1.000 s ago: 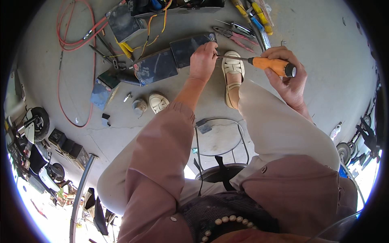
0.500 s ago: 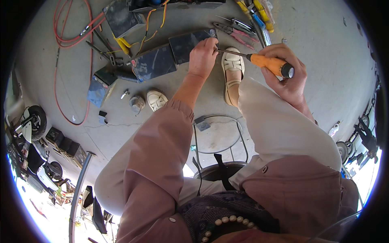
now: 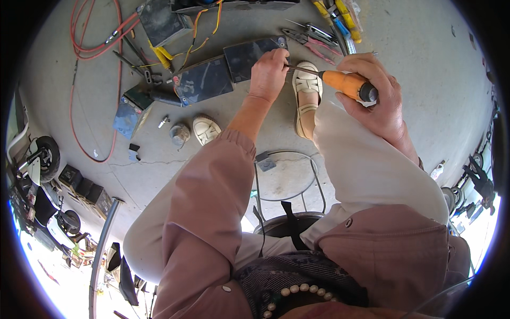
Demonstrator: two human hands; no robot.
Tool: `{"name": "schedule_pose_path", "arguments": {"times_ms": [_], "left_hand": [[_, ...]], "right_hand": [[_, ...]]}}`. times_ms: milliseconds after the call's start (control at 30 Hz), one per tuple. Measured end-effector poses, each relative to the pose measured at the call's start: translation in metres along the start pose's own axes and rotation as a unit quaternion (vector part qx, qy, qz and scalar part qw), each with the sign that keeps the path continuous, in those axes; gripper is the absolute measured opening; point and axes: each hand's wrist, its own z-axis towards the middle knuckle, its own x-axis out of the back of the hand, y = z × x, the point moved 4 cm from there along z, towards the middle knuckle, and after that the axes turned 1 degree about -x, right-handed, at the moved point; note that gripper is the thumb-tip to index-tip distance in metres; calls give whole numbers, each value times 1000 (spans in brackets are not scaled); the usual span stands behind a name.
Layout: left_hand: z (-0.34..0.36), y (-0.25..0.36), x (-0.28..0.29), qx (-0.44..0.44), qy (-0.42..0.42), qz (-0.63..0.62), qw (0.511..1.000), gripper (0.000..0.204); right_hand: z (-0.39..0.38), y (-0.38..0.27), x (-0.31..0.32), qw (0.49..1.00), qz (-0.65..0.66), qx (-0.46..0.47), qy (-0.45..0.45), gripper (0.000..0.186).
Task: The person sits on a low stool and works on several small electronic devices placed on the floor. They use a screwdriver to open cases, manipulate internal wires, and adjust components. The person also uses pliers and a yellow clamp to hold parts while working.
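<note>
Two dark rectangular batteries lie end to end on the floor: a left battery (image 3: 204,84) and a right battery (image 3: 243,57). My left hand (image 3: 268,75) is closed at the right battery's near right end, fingers pinched together; whatever they grip is hidden. An orange-handled screwdriver (image 3: 340,82) points leftward, its thin shaft reaching my left fingertips, which hide the tip. Around the handle's rear, my right hand (image 3: 380,98) keeps a loose hold, thumb below and fingers above.
Pink-handled pliers (image 3: 319,48) and yellow-handled tools (image 3: 348,21) lie beyond on the right. Another battery (image 3: 130,112), a small round metal can (image 3: 179,134) and a red hose (image 3: 118,80) are to the left. A round-topped stool frame (image 3: 287,178) stands between my legs.
The screwdriver's handle has shifted slightly left and nearer me. My right fingers have loosened and spread around it. My left hand stays at the battery's end.
</note>
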Motion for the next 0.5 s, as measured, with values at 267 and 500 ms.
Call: {"name": "schedule_pose_path", "arguments": {"times_ms": [267,500], "left_hand": [[1,2,0,-11,-3,14,1000,37],[0,4,2,-25,7,16,1000,38]], "right_hand": [[17,-30,3,988,-15,28,-152,38],[19,-30,2,988,-52,54,-133,31]]}}
